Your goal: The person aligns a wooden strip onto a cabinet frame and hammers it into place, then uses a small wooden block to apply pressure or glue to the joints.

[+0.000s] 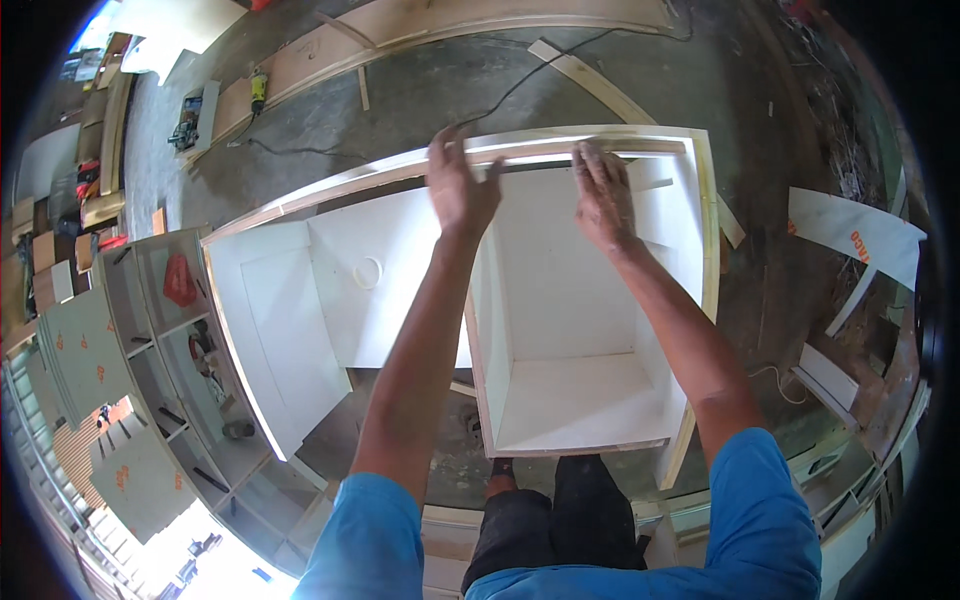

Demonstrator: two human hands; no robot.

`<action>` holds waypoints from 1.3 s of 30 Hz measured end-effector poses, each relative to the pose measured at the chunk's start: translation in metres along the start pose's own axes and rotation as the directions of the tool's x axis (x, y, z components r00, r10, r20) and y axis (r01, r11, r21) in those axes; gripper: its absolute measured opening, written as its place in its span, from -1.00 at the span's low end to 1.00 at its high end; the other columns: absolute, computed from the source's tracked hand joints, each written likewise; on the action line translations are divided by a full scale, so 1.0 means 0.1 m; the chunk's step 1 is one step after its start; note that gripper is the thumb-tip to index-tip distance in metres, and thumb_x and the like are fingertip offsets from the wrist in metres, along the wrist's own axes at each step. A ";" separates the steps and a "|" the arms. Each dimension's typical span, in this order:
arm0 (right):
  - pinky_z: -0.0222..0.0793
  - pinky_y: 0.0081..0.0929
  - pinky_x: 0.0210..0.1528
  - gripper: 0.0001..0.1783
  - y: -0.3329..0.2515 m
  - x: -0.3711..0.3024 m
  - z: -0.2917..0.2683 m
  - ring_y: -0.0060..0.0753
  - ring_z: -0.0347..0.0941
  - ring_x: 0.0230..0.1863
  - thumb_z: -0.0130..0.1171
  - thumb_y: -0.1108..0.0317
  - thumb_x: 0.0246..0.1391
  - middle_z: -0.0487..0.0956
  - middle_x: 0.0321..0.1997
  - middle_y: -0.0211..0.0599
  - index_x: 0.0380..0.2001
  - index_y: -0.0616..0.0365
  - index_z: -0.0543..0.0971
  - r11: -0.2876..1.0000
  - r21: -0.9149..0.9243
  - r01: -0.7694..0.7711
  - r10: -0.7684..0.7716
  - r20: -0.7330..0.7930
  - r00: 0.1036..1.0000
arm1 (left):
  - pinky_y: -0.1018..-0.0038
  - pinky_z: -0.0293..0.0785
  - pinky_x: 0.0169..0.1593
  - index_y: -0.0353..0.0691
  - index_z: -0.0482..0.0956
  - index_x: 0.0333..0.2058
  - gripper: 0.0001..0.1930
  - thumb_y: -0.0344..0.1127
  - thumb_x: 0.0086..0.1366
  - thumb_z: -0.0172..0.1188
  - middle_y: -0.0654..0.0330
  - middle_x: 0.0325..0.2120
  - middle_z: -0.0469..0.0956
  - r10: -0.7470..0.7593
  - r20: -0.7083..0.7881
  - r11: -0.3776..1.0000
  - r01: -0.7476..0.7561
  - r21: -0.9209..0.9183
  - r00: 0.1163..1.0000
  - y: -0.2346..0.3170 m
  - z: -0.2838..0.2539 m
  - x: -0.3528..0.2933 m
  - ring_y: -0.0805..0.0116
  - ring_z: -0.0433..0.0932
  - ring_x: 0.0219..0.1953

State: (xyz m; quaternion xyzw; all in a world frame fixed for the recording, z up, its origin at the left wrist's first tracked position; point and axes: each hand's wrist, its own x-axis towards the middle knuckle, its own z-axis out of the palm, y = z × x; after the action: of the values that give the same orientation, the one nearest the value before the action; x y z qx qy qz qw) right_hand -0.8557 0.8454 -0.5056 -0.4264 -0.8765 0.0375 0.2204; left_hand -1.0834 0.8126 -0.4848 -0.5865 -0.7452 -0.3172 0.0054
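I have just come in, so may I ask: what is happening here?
A person's left hand and right hand are both at the far rail of a white, open-fronted cabinet; whether they grip or only touch it is unclear. A divider splits the cabinet. Beyond it is a yellow-green power tool.

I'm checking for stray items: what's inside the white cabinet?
The white cabinet shows a pale ring in its left section; the left forearm hides part of the inside.

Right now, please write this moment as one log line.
left hand: at far rail; right hand: at same rail, farther right; white cabinet: inner divider between compartments; yellow tool: beyond cabinet, left
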 end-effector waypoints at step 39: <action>0.08 -0.11 0.43 -0.26 0.43 -0.02 -0.08 -0.18 0.29 0.29 0.11 0.55 -0.02 0.37 0.28 -0.24 0.32 0.12 0.32 0.992 -0.127 0.012 -0.003 0.070 0.998 | 0.31 0.73 -0.10 -0.45 0.56 -0.18 -0.81 -0.41 0.36 0.20 -0.06 -0.29 0.64 -0.752 0.485 -0.019 0.721 -0.693 0.446 -0.86 0.06 0.01 0.15 0.69 -0.24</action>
State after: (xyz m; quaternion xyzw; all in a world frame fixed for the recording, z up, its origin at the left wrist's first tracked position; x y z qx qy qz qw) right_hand -0.8198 0.8696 -0.5098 -0.4345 -0.8860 -0.0043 0.1621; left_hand -1.1572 0.8071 -0.5290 -0.0163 -0.6772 -0.5940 -0.4339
